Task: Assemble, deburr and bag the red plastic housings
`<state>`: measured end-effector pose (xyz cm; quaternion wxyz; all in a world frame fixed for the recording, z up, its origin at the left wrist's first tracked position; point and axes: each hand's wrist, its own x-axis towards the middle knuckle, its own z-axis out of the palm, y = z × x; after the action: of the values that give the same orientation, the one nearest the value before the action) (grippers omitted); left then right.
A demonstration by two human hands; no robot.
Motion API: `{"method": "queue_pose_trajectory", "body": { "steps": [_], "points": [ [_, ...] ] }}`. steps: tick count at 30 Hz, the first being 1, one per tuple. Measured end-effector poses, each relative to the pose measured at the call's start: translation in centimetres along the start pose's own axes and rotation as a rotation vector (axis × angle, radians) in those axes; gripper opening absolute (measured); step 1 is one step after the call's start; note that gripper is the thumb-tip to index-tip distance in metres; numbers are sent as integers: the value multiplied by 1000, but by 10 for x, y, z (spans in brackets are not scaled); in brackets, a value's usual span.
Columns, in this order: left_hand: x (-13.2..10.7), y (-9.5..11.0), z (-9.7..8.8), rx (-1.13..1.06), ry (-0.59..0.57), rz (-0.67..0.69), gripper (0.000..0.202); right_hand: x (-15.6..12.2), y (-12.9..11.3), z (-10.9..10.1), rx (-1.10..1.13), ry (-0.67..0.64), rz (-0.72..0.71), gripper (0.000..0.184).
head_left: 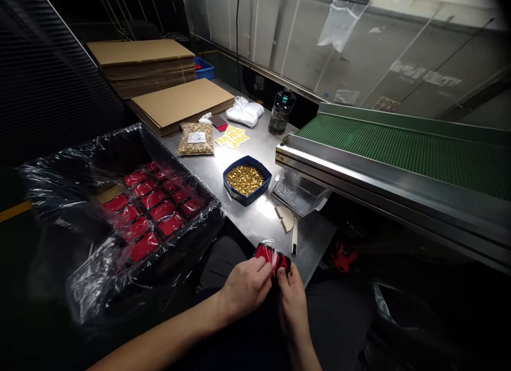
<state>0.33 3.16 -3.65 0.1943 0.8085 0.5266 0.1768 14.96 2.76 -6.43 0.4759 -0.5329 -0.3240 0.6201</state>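
Between my two hands is a small red and black packet (272, 255) with a shiny clear wrapper, just off the near edge of the metal table. My left hand (247, 286) pinches its left side, fingers curled over the front. My right hand (293, 294) grips the right side, thumb on top. What the packet contains is hidden. Beyond it, a blue tray (248, 199) full of small gold pieces stands on the table. A white-handled tool (294, 238) and a cream-coloured flat piece (284, 219) lie nearest to the packet.
At left, a crate lined with clear plastic (139, 134) holds rows of red packets (162, 195). A bag of gold pieces (195, 139), yellow-printed sticker sheets (232, 137) and cardboard sheets (179, 100) lie behind. A green conveyor belt (399, 147) runs along the right.
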Motion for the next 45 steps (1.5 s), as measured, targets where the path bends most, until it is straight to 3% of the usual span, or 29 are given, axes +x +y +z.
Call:
{"method": "queue_pose_trajectory", "body": {
  "steps": [8,15,18,20,23,26,28,32,35,40,45],
  "points": [
    [-8,3,-4,33,-33,-116,17,-3,-3,10,109,140,0,40],
    [-2,12,-17,-110,-78,151,21,0,-1,0,14,153,155,36],
    [2,8,-26,-299,-28,143,18,0,-7,-4,14,62,257,45],
    [0,2,-25,-495,-45,105,33,-2,-11,-4,12,-25,310,50],
    [-10,-11,-14,-844,-209,29,69,-8,-12,-6,-30,-145,373,54],
    [-25,-27,3,-1167,-293,-150,67,-16,-12,-15,-122,-298,430,59],
    [-33,-38,14,-1264,-312,-254,63,-22,-17,-24,-196,-400,430,52],
    [-44,-50,24,-1347,-366,-313,68,-32,-36,-37,-528,-523,200,19],
    [-46,-50,22,-1419,-425,-324,78,-36,-42,-39,-629,-606,47,12],
    [-39,-48,12,-1533,-597,-347,87,-30,-19,-40,-454,-438,74,30],
    [-24,-47,8,-1576,-589,-347,47,-13,3,-28,-473,-190,7,31]
  ]
}}
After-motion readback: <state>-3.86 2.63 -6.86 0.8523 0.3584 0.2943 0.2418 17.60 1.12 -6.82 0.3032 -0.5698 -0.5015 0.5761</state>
